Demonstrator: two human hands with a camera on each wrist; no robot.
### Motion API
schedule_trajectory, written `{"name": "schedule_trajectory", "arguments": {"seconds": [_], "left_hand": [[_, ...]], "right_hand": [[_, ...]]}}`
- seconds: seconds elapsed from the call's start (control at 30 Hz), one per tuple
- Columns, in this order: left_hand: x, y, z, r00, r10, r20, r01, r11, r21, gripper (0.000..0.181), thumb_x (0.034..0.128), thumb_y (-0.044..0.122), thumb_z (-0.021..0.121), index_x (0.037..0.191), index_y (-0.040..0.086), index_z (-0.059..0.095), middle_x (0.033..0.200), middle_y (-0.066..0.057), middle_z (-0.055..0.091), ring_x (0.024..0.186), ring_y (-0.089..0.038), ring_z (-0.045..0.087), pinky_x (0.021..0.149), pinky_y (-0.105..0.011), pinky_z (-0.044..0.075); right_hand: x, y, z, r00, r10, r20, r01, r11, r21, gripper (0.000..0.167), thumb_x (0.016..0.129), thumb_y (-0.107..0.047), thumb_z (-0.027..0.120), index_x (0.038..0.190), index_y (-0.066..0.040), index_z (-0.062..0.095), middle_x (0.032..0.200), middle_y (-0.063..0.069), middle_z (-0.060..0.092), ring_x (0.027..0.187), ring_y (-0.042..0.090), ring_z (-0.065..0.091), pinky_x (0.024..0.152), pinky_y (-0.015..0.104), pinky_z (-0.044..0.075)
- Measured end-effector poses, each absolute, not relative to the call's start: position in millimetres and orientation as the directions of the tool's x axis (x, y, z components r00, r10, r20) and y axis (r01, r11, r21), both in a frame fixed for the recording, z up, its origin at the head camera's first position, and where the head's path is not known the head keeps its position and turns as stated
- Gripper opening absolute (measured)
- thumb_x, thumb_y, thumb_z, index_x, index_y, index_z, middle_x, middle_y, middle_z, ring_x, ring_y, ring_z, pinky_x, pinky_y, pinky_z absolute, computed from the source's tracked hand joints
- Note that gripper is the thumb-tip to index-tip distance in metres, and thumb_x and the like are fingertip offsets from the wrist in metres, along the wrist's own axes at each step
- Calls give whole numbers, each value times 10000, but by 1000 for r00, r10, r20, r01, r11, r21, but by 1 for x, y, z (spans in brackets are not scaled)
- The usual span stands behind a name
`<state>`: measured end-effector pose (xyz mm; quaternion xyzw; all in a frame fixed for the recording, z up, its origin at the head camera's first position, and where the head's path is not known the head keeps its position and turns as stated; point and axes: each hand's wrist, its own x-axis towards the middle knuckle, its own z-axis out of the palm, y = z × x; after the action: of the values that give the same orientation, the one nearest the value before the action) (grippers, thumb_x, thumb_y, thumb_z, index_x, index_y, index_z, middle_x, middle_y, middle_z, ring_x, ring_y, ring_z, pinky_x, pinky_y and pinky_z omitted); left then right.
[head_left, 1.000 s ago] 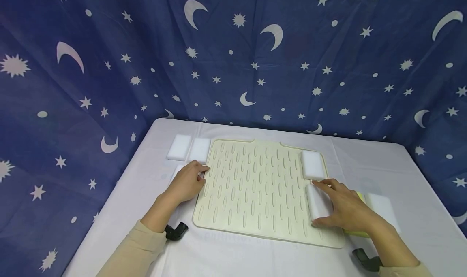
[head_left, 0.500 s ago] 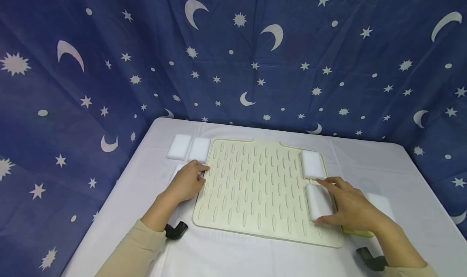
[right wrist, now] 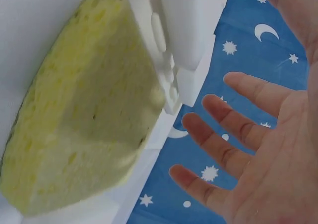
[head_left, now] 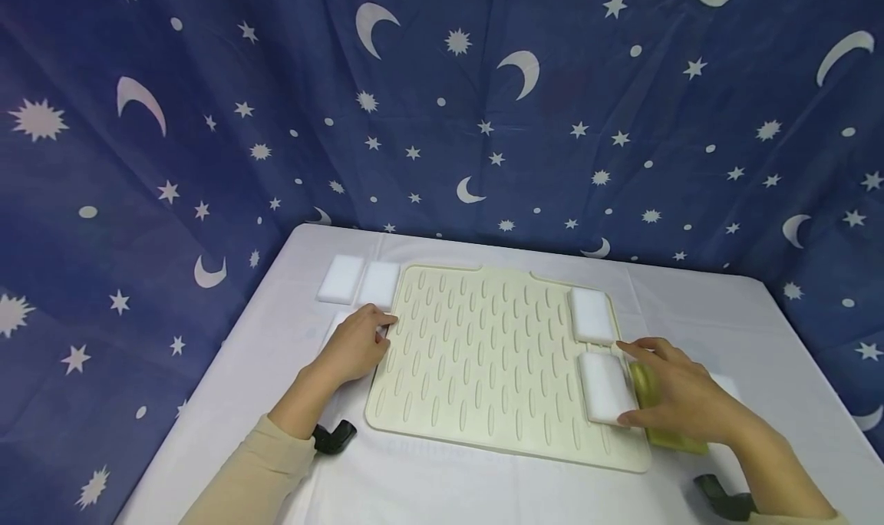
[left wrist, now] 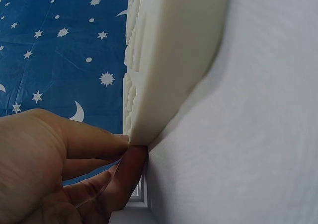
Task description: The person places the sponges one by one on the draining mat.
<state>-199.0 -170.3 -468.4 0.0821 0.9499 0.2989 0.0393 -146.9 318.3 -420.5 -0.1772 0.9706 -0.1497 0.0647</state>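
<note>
A cream drying mat (head_left: pixel 483 364) with raised oval ridges lies on the white-covered table. At its left edge my left hand (head_left: pixel 355 345) pinches the rim between thumb and fingers, as the left wrist view shows close up. Two white sponge blocks lie along the mat's right side: a far block (head_left: pixel 592 315) and a near block (head_left: pixel 606 387). My right hand (head_left: pixel 691 398) hovers just right of the near block, fingers spread and holding nothing. Below it a yellow sponge (right wrist: pixel 94 110) lies beside the mat's right edge, partly hidden by the hand in the head view.
Left of the mat lie two white blocks, an outer block (head_left: pixel 341 279) and an inner block (head_left: pixel 378 285), with another white block (head_left: pixel 337 327) partly behind my left hand. One more white block (head_left: pixel 727 385) shows behind my right hand. A star-patterned blue curtain (head_left: pixel 442 126) hangs behind the table.
My right hand has let go of the near white block on the mat and drawn away to the right, over the yellow sponge. My left hand has stayed at the mat's edge.
</note>
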Motion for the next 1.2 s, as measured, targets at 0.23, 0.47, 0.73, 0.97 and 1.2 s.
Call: {"name": "schedule_trajectory", "arguments": {"seconds": [0.23,0.47,0.73,0.97,1.2], "left_hand": [[-199,-170,-469,-983,185,-7,149,812,564,422,914,11,623,1333,2,681,1170,-95,653,825,-148,570,749,-315,483],[-198,-171,-469,-982,189,-10,150,808,569,426,911,9,623,1333,0,680,1147,-82,651,818,-145,564,730,-301,473],[-199,-171,-470,-981,194,-4,158,810,565,424,911,14,624,1331,3,682,1179,-89,657,823,-139,568,741,-304,479],[-199,-171,-469,-982,188,-4,152,809,568,420,911,5,627,1326,3,686,1149,-85,657,823,-144,565,742,-306,474],[-198,-170,-468,-982,187,-9,149,810,567,416,913,11,635,1325,6,688,1144,-89,655,827,-147,565,747,-315,473]], "right_hand": [[-144,327,-421,-930,-366,-43,-337,892,-302,1099,655,-680,876,1511,-101,504,1408,151,499,1236,404,516,884,650,473],[-142,336,-425,-926,-376,-14,-356,887,-296,1083,641,-633,909,1486,-70,529,1385,155,518,1190,390,545,861,632,508],[-140,346,-428,-925,-379,-16,-355,880,-314,1067,646,-603,920,1490,-85,521,1396,149,504,1231,395,507,889,670,483],[-138,353,-428,-925,-381,-7,-359,876,-322,1069,630,-576,939,1483,-86,522,1401,149,508,1249,404,489,906,679,464],[-134,357,-430,-925,-378,-30,-347,876,-334,1061,622,-493,964,1481,-66,512,1449,180,481,1275,444,463,905,708,446]]}}
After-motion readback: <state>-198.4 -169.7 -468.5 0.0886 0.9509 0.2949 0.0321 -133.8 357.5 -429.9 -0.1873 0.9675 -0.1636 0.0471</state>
